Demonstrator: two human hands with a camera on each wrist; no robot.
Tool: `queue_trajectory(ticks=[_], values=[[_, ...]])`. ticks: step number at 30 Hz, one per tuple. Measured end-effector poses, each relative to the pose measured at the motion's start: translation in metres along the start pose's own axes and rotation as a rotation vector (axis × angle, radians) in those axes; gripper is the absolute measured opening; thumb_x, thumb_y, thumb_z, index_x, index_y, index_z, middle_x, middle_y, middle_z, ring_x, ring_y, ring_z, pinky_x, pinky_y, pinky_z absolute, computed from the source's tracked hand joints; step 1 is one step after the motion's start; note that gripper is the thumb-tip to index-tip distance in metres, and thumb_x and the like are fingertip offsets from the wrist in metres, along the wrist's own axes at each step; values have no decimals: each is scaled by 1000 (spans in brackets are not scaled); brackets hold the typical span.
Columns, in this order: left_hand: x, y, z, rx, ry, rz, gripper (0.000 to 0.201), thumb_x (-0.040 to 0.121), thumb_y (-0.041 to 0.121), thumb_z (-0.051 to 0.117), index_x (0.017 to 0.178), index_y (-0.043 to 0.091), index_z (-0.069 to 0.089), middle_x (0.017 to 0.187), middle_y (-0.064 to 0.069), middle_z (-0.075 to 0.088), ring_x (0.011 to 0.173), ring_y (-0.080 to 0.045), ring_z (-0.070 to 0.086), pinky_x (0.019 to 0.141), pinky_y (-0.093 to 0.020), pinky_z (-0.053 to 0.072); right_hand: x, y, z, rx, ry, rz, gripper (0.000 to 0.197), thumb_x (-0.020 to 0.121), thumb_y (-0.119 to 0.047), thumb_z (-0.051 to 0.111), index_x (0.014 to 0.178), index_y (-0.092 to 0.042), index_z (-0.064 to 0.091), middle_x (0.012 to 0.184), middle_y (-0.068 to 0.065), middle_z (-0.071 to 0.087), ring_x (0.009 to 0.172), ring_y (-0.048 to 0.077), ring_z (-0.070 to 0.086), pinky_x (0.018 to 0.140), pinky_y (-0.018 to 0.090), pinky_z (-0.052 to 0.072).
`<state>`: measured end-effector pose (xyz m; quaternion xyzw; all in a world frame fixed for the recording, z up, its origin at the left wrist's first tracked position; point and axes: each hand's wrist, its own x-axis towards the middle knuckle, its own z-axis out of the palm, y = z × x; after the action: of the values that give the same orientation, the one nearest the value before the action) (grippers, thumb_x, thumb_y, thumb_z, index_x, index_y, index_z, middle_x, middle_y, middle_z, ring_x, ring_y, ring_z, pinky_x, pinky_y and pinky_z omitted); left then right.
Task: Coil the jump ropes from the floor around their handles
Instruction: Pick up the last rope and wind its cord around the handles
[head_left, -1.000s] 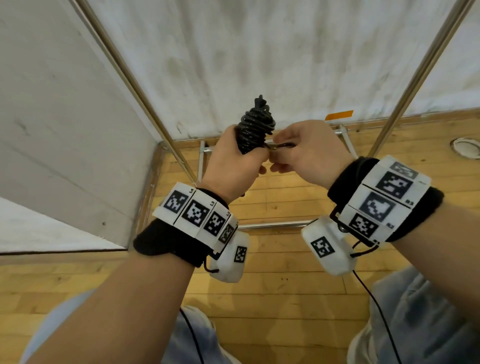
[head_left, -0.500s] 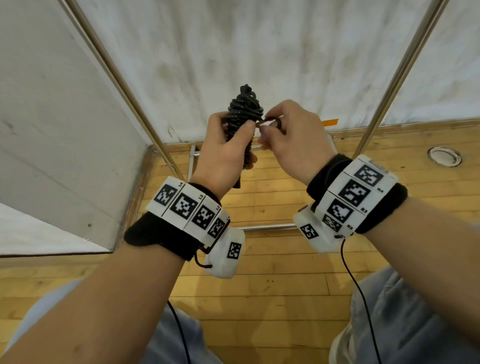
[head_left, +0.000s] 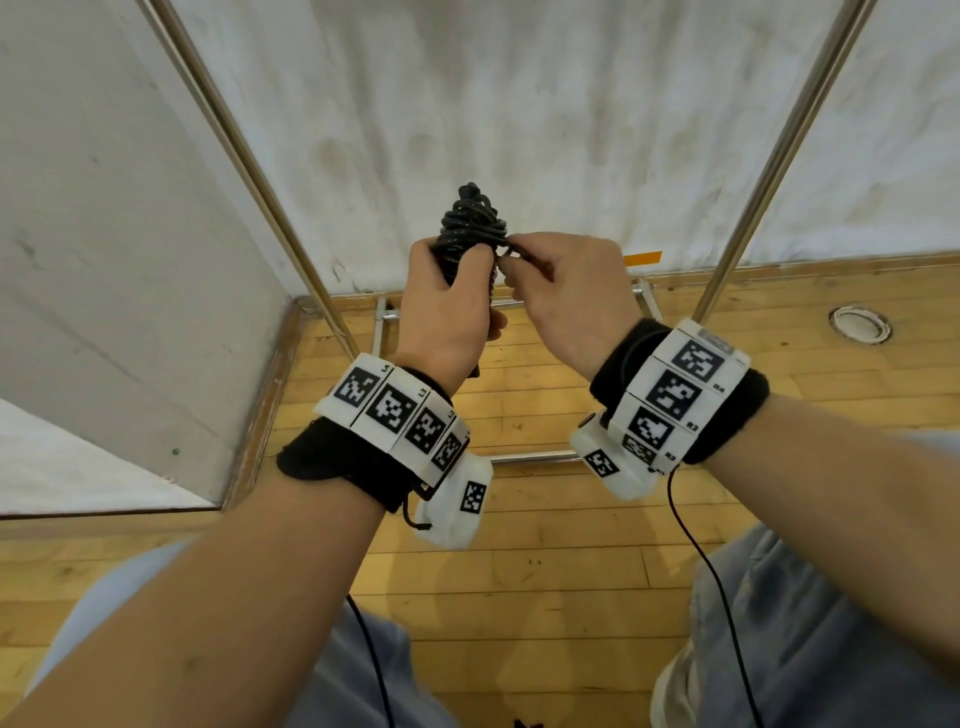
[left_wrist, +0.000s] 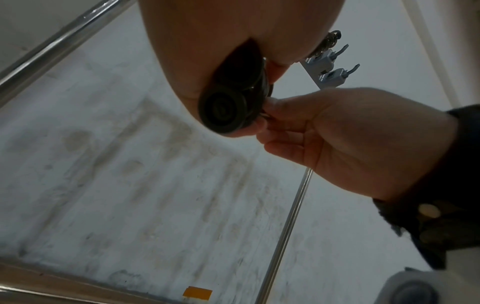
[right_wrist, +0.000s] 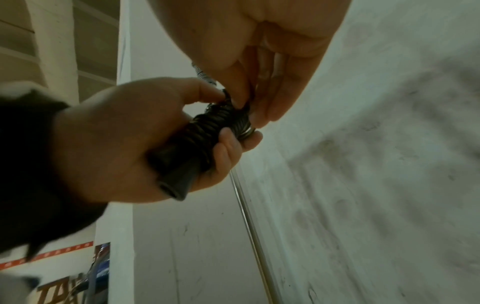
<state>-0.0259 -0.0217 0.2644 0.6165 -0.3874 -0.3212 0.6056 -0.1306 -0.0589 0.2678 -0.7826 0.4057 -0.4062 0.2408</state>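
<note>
Left hand (head_left: 447, 317) grips the coiled jump rope (head_left: 470, 228) upright (long axis vertical); above this grip, right hand (head_left: 566, 291) pinches its free end.

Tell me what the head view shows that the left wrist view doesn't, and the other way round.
Only the head view shows the wooden floor, the marker-tagged wristbands and the rope coils stacked upright above the left hand. Only the left wrist view shows the round butt end of the handle and a hook rack high on the wall. Both show the right hand pinching at the side of the coiled jump rope, the metal pole and the orange tape.
</note>
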Motion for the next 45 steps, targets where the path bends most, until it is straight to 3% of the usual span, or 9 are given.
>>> queue_trajectory(ticks=[5, 15, 18, 21, 25, 27, 33, 37, 45], values=[[0, 0, -4, -73, 35, -41, 18, 95, 21, 47, 107, 17, 36, 82, -7, 60, 41, -13, 52, 42, -24, 45, -8, -2, 6, -75, -84, -83, 25, 96, -8, 38, 104, 1, 60, 87, 9, 66, 82, 26, 62, 76, 38, 47], [0, -8, -2, 38, 65, 16, 20, 93, 26, 52, 106, 17, 41, 81, 0, 59, 49, -14, 59, 45, -22, 46, -5, 0, 0, -349, -178, -163, 26, 97, -17, 42, 88, -5, 63, 73, 5, 61, 69, 23, 53, 65, 32, 40], [1, -10, -4, 127, 28, 73, 20, 90, 29, 51, 105, 20, 42, 82, 0, 61, 57, -19, 63, 49, -30, 49, -3, 2, -3, -407, -208, -177, 27, 97, -20, 44, 87, -6, 64, 67, 0, 50, 67, 21, 47, 62, 29, 30], [-1, -12, -7, 229, -63, 147, 27, 82, 28, 45, 108, 21, 42, 82, -3, 62, 67, -27, 63, 59, -44, 53, 2, 8, -9, -263, -205, -111, 29, 95, -21, 50, 79, -4, 69, 66, 6, 63, 65, 25, 57, 62, 33, 40], [1, -18, -8, 363, -123, 232, 41, 73, 33, 57, 108, 28, 36, 81, 10, 58, 65, 4, 57, 48, -11, 41, 2, 11, -10, -42, -144, 33, 26, 88, -21, 60, 73, -4, 73, 66, 15, 68, 65, 30, 60, 62, 34, 47], [4, -22, -9, 408, -124, 236, 47, 75, 38, 68, 107, 31, 35, 85, 14, 59, 73, 10, 57, 52, -7, 42, 1, 11, -8, 58, -114, 113, 21, 84, -24, 66, 72, -10, 76, 65, 8, 69, 65, 24, 62, 63, 32, 49], [8, -22, -9, 298, -71, 158, 35, 84, 38, 68, 107, 27, 43, 89, 10, 61, 73, -7, 65, 54, -29, 55, 4, 14, -4, 143, 5, 150, 21, 85, -31, 64, 68, -19, 70, 67, -4, 68, 67, 16, 65, 68, 30, 54], [8, -19, -10, 87, -99, 26, 29, 88, 29, 67, 109, 16, 52, 98, -5, 66, 79, -19, 69, 56, -31, 57, 5, 19, 4, 70, 73, 52, 9, 85, -13, 63, 90, -15, 70, 86, -10, 61, 77, 5, 62, 71, 5, 46], [6, -21, -18, 109, -155, -5, 26, 92, 29, 62, 111, 17, 49, 94, -10, 68, 61, -13, 65, 48, -23, 49, 6, 18, 6, -111, 17, -100, 10, 81, -16, 63, 85, -8, 68, 83, -2, 59, 74, 16, 61, 72, 33, 54]])
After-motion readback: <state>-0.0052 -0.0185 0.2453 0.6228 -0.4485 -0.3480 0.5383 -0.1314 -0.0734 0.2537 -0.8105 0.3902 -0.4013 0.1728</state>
